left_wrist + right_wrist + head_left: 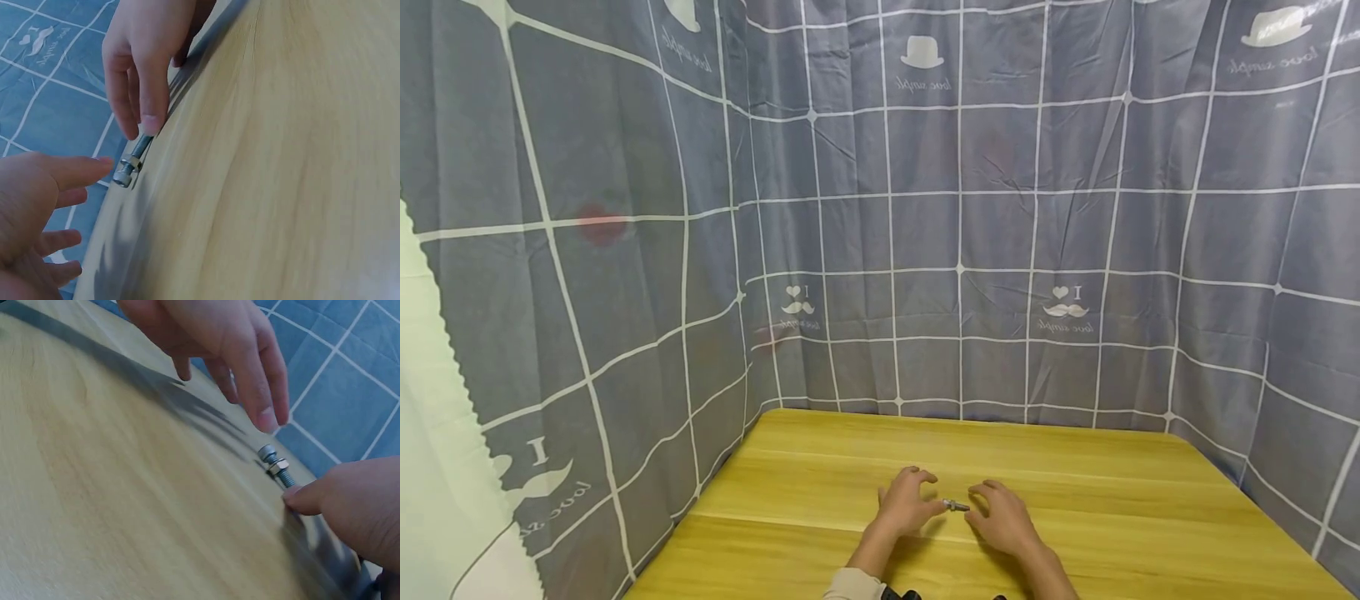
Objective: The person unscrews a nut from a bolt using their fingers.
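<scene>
A small metal bolt [956, 505] with a cylindrical head and a nut [278, 466] threaded partway along its shank lies at the tabletop between the two hands. My right hand [1005, 518] is at the threaded end, its thumb [303, 499] overlapping the tip of the bolt in the right wrist view. In the left wrist view, a gap shows between that thumb and the forefinger. On the other side, my left hand [904, 506] hovers with spread, slightly bent fingers, thumb [87, 169] pointing at the bolt head, a small distance apart from it.
The wood-grain table [820, 467] extends past both hands to its far edge. Grey-blue grid curtains [925, 233] hang behind and along both sides. A pale scalloped cloth [445, 417] hangs at the far left.
</scene>
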